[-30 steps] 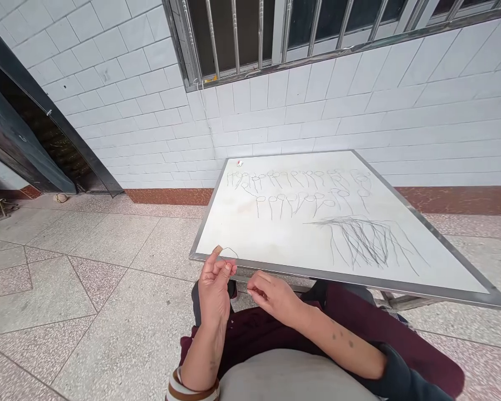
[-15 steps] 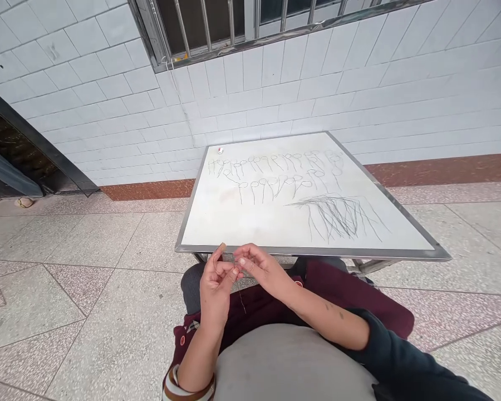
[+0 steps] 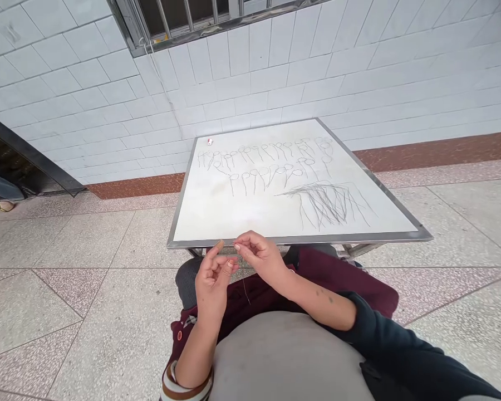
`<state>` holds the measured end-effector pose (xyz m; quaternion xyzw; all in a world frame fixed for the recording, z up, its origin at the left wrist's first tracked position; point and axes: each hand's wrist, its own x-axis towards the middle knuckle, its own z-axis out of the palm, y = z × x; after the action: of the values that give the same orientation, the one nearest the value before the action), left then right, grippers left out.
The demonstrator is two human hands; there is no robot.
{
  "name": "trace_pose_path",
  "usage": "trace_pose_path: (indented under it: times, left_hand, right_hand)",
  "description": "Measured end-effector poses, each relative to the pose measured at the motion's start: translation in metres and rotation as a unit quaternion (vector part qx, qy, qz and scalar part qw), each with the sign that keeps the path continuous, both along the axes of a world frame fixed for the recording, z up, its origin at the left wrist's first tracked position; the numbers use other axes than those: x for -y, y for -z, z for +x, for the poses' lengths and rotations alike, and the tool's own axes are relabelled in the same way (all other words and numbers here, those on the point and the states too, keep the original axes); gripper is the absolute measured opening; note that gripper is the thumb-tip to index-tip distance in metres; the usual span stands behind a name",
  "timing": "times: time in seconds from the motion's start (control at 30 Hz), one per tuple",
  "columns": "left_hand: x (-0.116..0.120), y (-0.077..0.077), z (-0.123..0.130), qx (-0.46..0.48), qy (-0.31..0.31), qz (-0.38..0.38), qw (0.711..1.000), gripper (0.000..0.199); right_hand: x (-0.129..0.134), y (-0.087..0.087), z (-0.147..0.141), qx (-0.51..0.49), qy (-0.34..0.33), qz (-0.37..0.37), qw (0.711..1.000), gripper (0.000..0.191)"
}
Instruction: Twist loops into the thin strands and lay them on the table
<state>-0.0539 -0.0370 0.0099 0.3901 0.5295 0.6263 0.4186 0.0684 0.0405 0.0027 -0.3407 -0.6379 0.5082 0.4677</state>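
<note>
My left hand [image 3: 212, 278] is closed in a pinch of thumb and forefinger on a thin dark wire [image 3: 246, 291]. The wire's loose end hangs down in front of my lap. Slightly above and to the right, my right hand [image 3: 264, 259] pinches at the wire too, though its part between the fingertips is too fine to see well. Both hands are just off the near edge of the white table [image 3: 209, 220]. Looped wires [image 3: 254, 174] lie in two rows across the tabletop. A tangled pile of straight wires [image 3: 323, 203] lies nearer, on the right.
A small white and red object [image 3: 210, 142] sits at the table's far left corner. Behind the table stands a white tiled wall [image 3: 250, 92] with a barred window. Dark red cloth [image 3: 338, 273] covers my legs under the table edge.
My right fingertips have drawn a little up and away from my left fingertips. The camera view has shifted, so the table sits slightly higher and further left.
</note>
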Motion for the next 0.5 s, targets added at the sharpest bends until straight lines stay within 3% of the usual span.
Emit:
trace_pose_path:
  times: [0.23,0.37,0.5]
  left_hand:
    - [-0.0025,0.0019,0.0071,0.107,-0.024,0.032,0.993,0.034]
    - [-0.001,-0.0024,0.0091,0.122,0.02,0.037,0.992,0.044]
    - [-0.0036,-0.0038,0.0099,0.116,-0.003,0.042,0.992,0.05]
  right_hand:
    - [0.0039,0.0016,-0.0037,0.027,0.019,0.007,0.999,0.011]
    - [0.0,0.0004,0.0,0.057,0.042,-0.003,0.997,0.011]
    - [-0.0004,-0.0009,0.0021,0.041,0.016,-0.012,0.999,0.015]
